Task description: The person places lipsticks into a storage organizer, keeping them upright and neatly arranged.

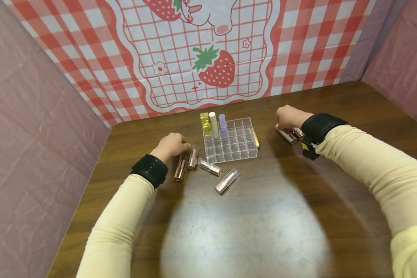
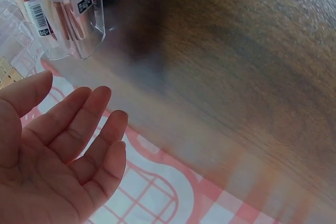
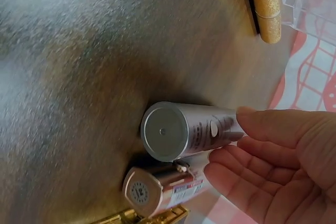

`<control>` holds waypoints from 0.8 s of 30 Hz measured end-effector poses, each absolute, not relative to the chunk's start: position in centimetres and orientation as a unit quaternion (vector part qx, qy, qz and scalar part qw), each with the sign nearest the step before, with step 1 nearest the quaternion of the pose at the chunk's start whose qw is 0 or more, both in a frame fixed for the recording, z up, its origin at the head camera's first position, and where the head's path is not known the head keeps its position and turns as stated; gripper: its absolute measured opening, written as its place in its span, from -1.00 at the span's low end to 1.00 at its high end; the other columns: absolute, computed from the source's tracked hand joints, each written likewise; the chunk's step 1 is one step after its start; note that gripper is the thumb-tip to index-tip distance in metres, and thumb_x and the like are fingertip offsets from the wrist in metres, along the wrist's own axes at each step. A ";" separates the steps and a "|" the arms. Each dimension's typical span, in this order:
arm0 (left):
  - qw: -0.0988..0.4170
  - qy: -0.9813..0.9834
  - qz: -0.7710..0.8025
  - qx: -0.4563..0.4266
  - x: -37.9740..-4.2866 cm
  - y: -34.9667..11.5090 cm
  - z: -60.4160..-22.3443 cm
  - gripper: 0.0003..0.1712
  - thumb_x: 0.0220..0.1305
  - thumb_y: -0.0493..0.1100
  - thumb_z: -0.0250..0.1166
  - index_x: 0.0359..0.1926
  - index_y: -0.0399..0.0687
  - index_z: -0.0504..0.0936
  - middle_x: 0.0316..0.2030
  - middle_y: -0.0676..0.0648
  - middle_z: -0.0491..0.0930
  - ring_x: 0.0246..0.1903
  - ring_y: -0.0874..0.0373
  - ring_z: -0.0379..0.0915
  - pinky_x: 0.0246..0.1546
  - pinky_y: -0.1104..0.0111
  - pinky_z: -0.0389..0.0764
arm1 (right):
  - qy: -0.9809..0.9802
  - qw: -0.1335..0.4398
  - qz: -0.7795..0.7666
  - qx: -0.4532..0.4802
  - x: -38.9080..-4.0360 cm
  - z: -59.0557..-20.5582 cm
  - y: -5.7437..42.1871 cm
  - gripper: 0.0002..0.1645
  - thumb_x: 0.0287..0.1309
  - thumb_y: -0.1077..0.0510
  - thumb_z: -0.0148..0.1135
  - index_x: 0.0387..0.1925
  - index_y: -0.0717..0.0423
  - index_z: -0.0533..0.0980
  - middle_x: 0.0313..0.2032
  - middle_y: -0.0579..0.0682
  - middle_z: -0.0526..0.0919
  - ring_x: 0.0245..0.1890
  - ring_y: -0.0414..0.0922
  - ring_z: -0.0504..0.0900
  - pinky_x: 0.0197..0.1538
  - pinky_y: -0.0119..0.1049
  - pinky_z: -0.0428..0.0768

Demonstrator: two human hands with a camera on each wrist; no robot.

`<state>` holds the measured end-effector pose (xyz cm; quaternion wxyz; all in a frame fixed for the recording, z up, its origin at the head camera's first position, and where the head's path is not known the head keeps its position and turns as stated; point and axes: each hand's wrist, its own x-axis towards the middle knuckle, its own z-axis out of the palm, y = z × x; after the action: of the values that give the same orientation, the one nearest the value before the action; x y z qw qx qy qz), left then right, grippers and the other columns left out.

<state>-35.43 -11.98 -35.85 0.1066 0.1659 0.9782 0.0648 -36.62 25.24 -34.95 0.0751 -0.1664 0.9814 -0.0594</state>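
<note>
My left hand [image 1: 173,146] hovers by the clear-capped lipstick tubes [image 1: 193,157] on the left. Its fingers are loosely bent with nothing in them, and in the left wrist view the tubes [image 2: 79,14] lie beyond the fingertips. At the right, my right hand [image 3: 278,166] pinches the far end of a silver cosmetic tube [image 3: 168,132] between thumb and fingers. That tube lies on its side. A rose-gold lipstick [image 3: 157,187] lies right beside it, close under the fingers.
Between the hands stands a clear compartment organizer [image 1: 233,154]. A gold tube [image 1: 205,123], a cream tube [image 1: 213,124] and a purple tube [image 1: 223,125] stand in its left part. A patterned gold tube [image 1: 256,138] lies against its right side. More lipsticks [image 1: 227,181] lie in front.
</note>
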 end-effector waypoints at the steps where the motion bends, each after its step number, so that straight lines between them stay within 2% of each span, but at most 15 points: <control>1: 0.107 0.978 0.065 0.166 -35.5 -12.0 -35.9 -0.62 0.29 -0.02 0.08 -0.07 -0.16 0.62 -0.10 -0.16 0.60 -0.11 -0.04 0.50 -0.06 0.13 0.46 | 0.982 0.076 -0.061 -0.164 -36.6 -35.0 25.1 -0.91 -0.18 0.31 0.18 -0.65 0.30 0.49 -0.66 0.02 0.49 -0.64 -0.10 0.45 -0.52 -0.29 0.42; 10: 0.109 0.978 0.067 0.164 -35.6 -11.7 -35.7 -0.63 0.28 -0.01 0.09 -0.10 -0.15 0.63 -0.12 -0.15 0.61 -0.13 -0.02 0.51 -0.08 0.13 0.46 | 0.982 0.117 -0.078 -0.124 -37.1 -35.0 24.0 -0.80 -0.15 0.28 0.23 -0.58 0.31 0.36 -0.60 0.12 0.42 -0.78 -0.16 0.39 -0.71 -0.42 0.36; 14: 0.107 0.979 0.066 0.163 -35.7 -11.7 -35.7 -0.64 0.27 0.00 0.09 -0.11 -0.13 0.64 -0.14 -0.13 0.62 -0.15 -0.01 0.51 -0.09 0.14 0.46 | 0.980 0.141 -0.088 -0.113 -37.3 -35.1 23.7 -0.79 -0.16 0.28 0.22 -0.61 0.30 0.35 -0.63 0.11 0.42 -0.79 -0.17 0.40 -0.74 -0.45 0.37; 19: 0.108 0.979 0.062 0.163 -35.7 -11.8 -35.8 -0.63 0.27 0.00 0.09 -0.12 -0.13 0.64 -0.14 -0.13 0.62 -0.17 0.00 0.51 -0.11 0.15 0.47 | 0.981 0.132 -0.070 -0.126 -37.4 -35.3 23.5 -0.84 -0.20 0.30 0.15 -0.66 0.25 0.33 -0.65 0.08 0.42 -0.81 -0.21 0.36 -0.76 -0.48 0.33; 24: 0.112 0.978 0.062 0.164 -35.7 -11.9 -35.9 -0.63 0.28 0.00 0.08 -0.11 -0.15 0.64 -0.14 -0.14 0.62 -0.17 0.00 0.51 -0.11 0.15 0.47 | 0.979 0.142 -0.092 -0.113 -37.5 -35.2 23.4 -0.86 -0.21 0.31 0.13 -0.63 0.25 0.32 -0.63 0.09 0.42 -0.79 -0.18 0.41 -0.74 -0.43 0.40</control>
<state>-35.69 -11.86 -35.93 0.1116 0.1642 0.9782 0.0616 -37.46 23.37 -35.22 0.1420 -0.1135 0.9791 -0.0917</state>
